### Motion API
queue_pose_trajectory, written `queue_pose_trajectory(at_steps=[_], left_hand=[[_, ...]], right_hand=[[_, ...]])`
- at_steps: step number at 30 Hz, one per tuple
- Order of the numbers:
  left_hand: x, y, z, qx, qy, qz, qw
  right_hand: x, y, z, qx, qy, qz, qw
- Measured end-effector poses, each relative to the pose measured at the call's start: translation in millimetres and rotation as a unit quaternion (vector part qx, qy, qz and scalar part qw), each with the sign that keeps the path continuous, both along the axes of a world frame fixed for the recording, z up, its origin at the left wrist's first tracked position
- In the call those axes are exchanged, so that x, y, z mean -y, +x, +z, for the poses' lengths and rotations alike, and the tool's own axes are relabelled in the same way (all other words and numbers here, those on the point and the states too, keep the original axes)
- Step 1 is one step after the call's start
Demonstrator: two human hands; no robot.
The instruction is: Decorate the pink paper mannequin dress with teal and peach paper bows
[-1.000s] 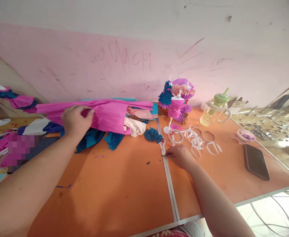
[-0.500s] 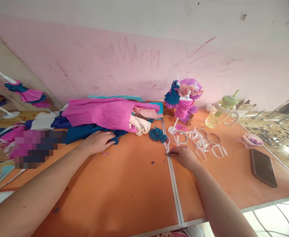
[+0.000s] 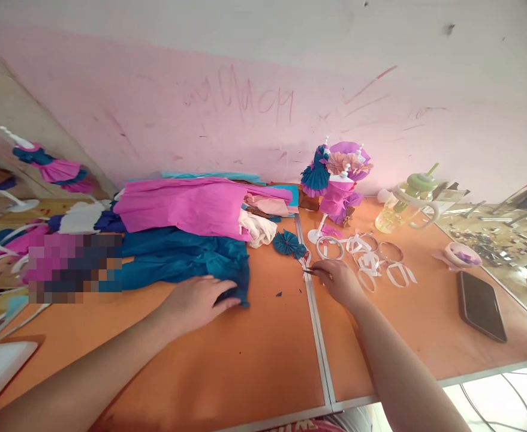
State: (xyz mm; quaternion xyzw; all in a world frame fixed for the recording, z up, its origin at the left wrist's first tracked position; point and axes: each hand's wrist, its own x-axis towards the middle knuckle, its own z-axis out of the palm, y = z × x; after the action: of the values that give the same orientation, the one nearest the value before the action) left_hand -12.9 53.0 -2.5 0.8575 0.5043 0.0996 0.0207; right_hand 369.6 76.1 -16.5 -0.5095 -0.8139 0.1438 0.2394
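My left hand [image 3: 195, 301] lies on the near corner of a teal crepe paper sheet [image 3: 182, 259], fingers pressed on it, on the orange table [image 3: 227, 366]. A large magenta crepe sheet [image 3: 184, 205] lies behind the teal one. My right hand [image 3: 340, 280] rests by the table's centre seam, pinching a thin dark metal tool [image 3: 313, 272] that points left. A small teal paper rosette [image 3: 289, 243] sits just beyond the tool. White paper rings and strips [image 3: 366, 257] lie right of that hand.
Small paper-dress figures [image 3: 335, 180] stand at the back by the pink wall. A green-lidded bottle [image 3: 404, 201], a small pink bowl [image 3: 461, 254] and a dark phone [image 3: 481, 304] are on the right. More paper pieces pile at the left edge.
My left hand left the magenta sheet, took the teal sheet and dragged it toward me across the table. My right hand stayed by the seam with the tool.
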Motion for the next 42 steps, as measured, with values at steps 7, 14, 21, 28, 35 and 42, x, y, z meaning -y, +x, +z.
queue_pose_trajectory(at_steps=[7,14,21,28,35,42], left_hand=[[9.0,-15.7,-22.0,0.027,-0.027,0.116,0.992],[17.6,-14.0,-42.9,-0.022,-0.013,0.047,0.999],[10.9,-13.5,-35.6,0.003,0.054,0.068,0.996],[27.5,-10.6,-43.8,-0.019,0.002,0.074,0.997],[14.4,-16.2,-32.5,0.014,0.02,0.063,0.998],[33.9,-10.5,-45.2,-0.011,-0.058,0.065,0.996]], right_hand=[[14.1,-9.8,11.6,-0.058,-0.073,-0.084,0.992],[23.1,-30.3,11.7,0.015,-0.1,-0.058,0.993],[17.4,-70.0,41.7,0.096,-0.248,0.088,0.96],[-15.7,-119.4,65.2,0.184,-0.303,0.088,0.931],[-20.8,-123.5,43.9,0.174,-0.324,0.106,0.924],[-25.1,-116.2,42.6,0.142,-0.349,0.122,0.918]])
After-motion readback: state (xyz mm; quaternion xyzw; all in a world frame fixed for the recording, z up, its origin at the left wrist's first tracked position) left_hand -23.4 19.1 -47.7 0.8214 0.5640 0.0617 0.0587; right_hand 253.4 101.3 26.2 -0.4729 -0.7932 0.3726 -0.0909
